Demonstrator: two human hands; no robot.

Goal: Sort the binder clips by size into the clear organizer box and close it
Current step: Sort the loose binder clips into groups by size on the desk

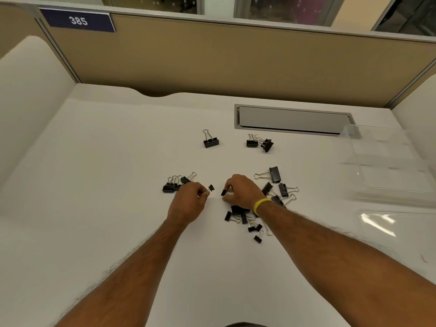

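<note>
Black binder clips lie scattered on the white desk (94, 185). My left hand (188, 204) pinches a tiny clip (210, 188) by its wire handles, just off the desk. My right hand (240, 191) pinches another small clip (223, 192) beside it, above the main loose pile (250, 218). Medium clips are grouped at the left (173, 184). One clip (210, 140) stands alone further back, two more (259, 142) to its right. Larger clips (274, 174) lie right of my right hand. The clear organizer box (387, 161) sits open at the right, its lid (396, 223) lying nearer me.
A grey cable hatch (292, 119) is set into the desk behind the clips. Tan partition walls (212, 64) enclose the desk at the back and sides. A yellow band (260, 204) circles my right wrist.
</note>
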